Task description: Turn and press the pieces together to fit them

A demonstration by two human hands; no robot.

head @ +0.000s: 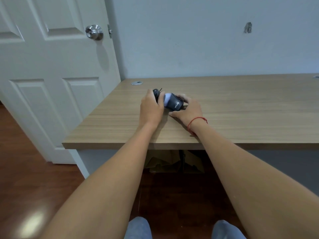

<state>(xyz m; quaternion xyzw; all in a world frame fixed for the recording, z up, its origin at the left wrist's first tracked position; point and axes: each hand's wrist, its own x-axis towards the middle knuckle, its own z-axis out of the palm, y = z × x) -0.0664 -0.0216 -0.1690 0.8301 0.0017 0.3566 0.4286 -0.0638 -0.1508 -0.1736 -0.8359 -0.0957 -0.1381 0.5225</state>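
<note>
A person's left hand (151,107) grips the small black base (156,94) of a dark camera-like device (173,103) lying tilted on a wooden desk (241,107), while the right hand (188,108), a red string bracelet (196,121) at its wrist, curls around the body. A white door (51,75) stands far left.

A white panelled door (51,69) with a steel knob (94,32) stands far left; a cable grommet (136,82) sits in the wooden counter (241,109), with what may be cardboard (165,161) beneath.
</note>
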